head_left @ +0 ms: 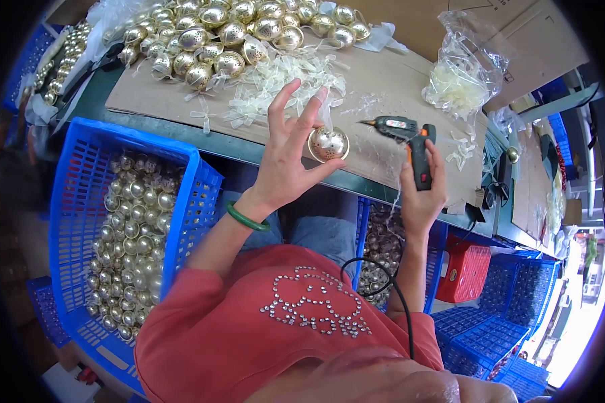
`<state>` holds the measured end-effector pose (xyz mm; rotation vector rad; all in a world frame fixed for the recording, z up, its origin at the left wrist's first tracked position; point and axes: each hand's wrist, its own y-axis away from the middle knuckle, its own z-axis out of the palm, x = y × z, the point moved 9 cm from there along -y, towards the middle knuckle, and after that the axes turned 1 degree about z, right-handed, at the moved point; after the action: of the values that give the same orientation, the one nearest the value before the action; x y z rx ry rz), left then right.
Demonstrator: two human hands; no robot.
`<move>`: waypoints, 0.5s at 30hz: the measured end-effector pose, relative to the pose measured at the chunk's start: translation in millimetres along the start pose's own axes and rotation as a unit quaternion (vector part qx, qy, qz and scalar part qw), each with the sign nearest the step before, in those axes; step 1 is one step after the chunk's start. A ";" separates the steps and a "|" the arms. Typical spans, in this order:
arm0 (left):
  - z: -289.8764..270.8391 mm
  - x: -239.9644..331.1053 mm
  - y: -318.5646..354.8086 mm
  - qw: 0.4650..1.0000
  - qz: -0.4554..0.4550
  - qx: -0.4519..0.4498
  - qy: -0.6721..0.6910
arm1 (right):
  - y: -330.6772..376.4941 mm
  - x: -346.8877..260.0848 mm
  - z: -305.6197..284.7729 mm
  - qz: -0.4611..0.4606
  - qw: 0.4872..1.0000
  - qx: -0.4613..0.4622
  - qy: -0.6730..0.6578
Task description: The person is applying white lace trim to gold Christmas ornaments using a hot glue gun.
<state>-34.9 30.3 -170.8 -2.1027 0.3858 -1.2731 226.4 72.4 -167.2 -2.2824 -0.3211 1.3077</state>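
Observation:
My left hand is closed on a shiny gold ball ornament with small holes around its rim, the thumb under it and fingers above. A pale ribbon piece shows at the ornament's top, by my fingertips. In my right hand is a dark green glue gun, gripped by its handle with the nozzle pointing left toward the ornament, apart from it. Fine glue strings hang below the gun. Behind my left hand lies a heap of cream ribbon bows on the cardboard.
Many gold ornaments are piled at the back left of the bench. A clear bag of ribbon pieces stands at the back right. A blue crate full of gold balls is at my left. The gun's black cable loops past my right arm.

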 end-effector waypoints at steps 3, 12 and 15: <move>3.6 -14.0 11.5 0.999 -0.021 -0.002 0.040 | -23.9 35.2 -2.2 0.078 0.994 -0.018 0.071; 10.5 -40.3 31.6 0.991 -0.044 0.013 0.123 | -47.2 -5.1 -7.9 -0.145 0.947 0.039 0.285; 10.0 -42.3 32.4 0.990 -0.058 0.013 0.131 | -59.5 -30.1 36.8 -0.184 0.962 -0.077 0.188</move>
<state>-44.4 32.8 -224.1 -1.9642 0.3595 -1.6220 181.6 121.1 -129.6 -2.3877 -0.6927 0.6698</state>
